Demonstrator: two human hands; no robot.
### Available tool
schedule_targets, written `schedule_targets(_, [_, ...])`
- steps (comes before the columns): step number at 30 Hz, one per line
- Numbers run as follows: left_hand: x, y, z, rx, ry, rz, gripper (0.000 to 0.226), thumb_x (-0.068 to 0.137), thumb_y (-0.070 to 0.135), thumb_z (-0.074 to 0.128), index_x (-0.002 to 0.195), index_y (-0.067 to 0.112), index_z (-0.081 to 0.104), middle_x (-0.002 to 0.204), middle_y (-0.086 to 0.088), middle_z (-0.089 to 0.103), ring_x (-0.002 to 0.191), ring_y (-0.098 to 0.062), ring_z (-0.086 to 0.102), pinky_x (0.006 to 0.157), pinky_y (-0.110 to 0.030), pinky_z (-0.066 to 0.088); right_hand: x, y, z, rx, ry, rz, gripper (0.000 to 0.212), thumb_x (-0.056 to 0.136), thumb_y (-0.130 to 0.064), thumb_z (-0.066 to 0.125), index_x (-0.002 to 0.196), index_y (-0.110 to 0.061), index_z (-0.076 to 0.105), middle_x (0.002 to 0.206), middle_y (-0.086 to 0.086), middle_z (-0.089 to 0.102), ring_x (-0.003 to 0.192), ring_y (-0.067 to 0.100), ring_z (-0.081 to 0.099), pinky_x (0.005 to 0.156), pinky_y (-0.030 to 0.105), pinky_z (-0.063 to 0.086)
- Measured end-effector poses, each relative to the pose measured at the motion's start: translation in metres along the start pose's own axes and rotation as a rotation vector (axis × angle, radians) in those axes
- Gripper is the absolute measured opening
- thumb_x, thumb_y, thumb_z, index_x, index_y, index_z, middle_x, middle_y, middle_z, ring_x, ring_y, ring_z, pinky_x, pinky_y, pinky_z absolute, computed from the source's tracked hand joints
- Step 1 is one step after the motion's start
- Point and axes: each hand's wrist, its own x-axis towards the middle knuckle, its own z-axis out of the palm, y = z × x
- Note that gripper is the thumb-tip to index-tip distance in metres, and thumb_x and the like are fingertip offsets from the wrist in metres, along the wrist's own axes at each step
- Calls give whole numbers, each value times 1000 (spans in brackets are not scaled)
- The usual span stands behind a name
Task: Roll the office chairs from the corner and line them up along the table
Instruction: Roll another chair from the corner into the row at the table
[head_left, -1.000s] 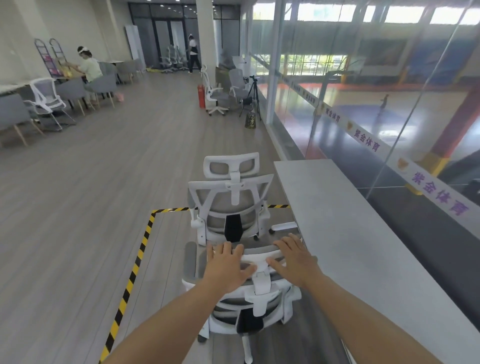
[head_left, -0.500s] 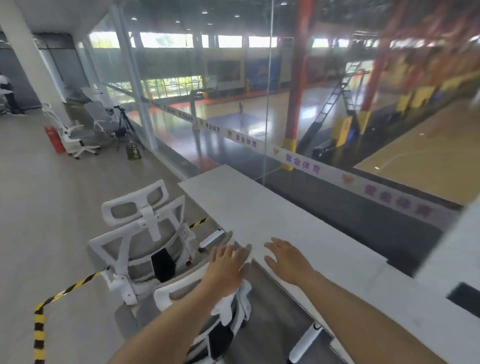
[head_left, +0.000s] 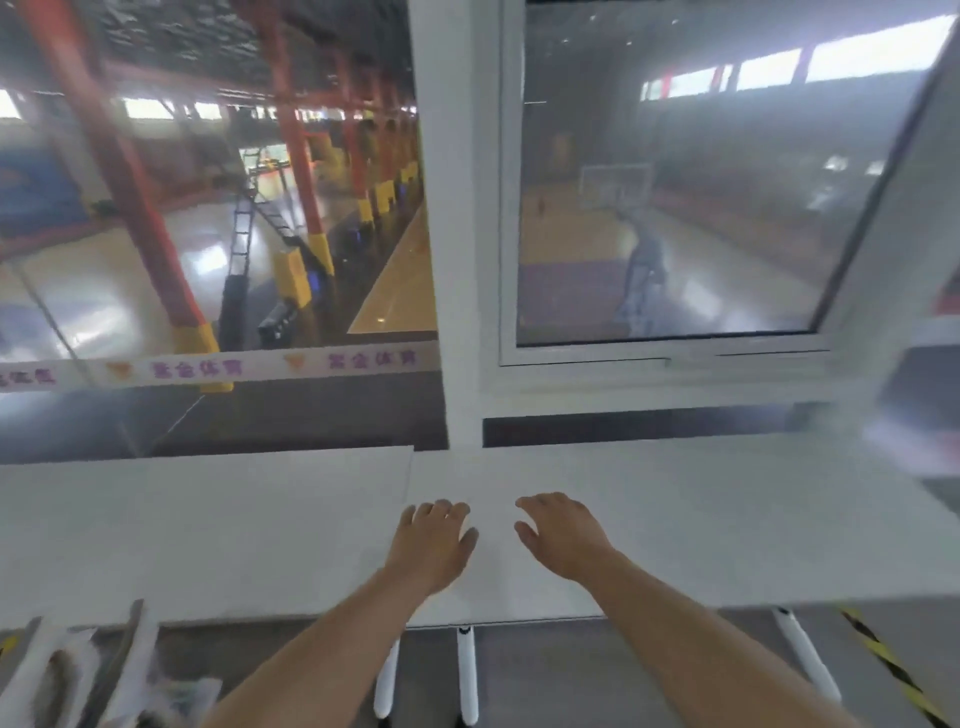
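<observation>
I face the long white table (head_left: 208, 530), which runs across the view below a glass wall. My left hand (head_left: 434, 540) and my right hand (head_left: 563, 535) hover side by side above the tabletop, fingers spread, holding nothing. A white office chair (head_left: 78, 675) shows only as a blurred part of its top at the bottom left corner, apart from both hands. No other chair is in view.
White table legs (head_left: 467, 675) stand under the table's near edge. Yellow-black floor tape (head_left: 893, 670) runs at the bottom right. A white pillar (head_left: 452, 260) and a window frame rise behind the table. Beyond the glass lies a sports hall.
The view has swung right, from along the row of chairs to facing the table. Both hands have come off the chair's headrest and now float over the tabletop.
</observation>
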Motion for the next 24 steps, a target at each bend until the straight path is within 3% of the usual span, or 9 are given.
schedule_targets(9, [80, 312, 22, 70, -50, 355, 52, 103, 54, 24, 144, 28, 43, 143, -1, 52, 126, -26, 48, 110, -43, 30, -181, 269, -51, -27, 85, 407, 48, 104, -48, 34, 144, -25, 45, 138, 0, 57, 126, 24, 50, 98, 40, 44])
schedule_targets(17, [97, 629, 24, 75, -32, 620, 49, 103, 51, 29, 139, 23, 49, 134, -6, 57, 118, -30, 53, 98, -40, 38, -368, 487, -115, 42, 146, 715, 49, 104, -47, 37, 147, -26, 43, 145, 2, 51, 133, 27, 44, 103, 43, 43])
schedule_targets(24, [112, 833, 28, 134, -26, 901, 44, 104, 46, 31, 136, 24, 50, 130, -3, 57, 117, -29, 52, 99, -42, 39, -495, 639, -131, 117, 234, 976, 50, 104, -48, 35, 148, -25, 42, 148, 2, 49, 134, 25, 43, 107, 41, 41])
